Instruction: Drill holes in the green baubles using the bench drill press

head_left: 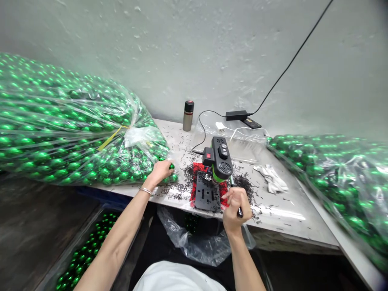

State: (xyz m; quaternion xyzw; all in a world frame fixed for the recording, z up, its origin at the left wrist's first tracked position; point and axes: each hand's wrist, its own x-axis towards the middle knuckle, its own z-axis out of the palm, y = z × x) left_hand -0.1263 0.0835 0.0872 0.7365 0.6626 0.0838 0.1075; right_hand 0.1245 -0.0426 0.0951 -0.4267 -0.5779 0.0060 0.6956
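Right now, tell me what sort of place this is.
Probably a small workshop: a bench-top machine stands among scattered black bits, beside a big clear bag of shiny green balls.

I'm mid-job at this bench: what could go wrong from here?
The left hand is beside a loose green ball at the bulging bag; a nudge might send that ball rolling. The right hand grips the lever of the small press, amid scattered black bits that could get under its base plate. The thin cable loops loosely beside the press, so a sleeve or bag might snag it.
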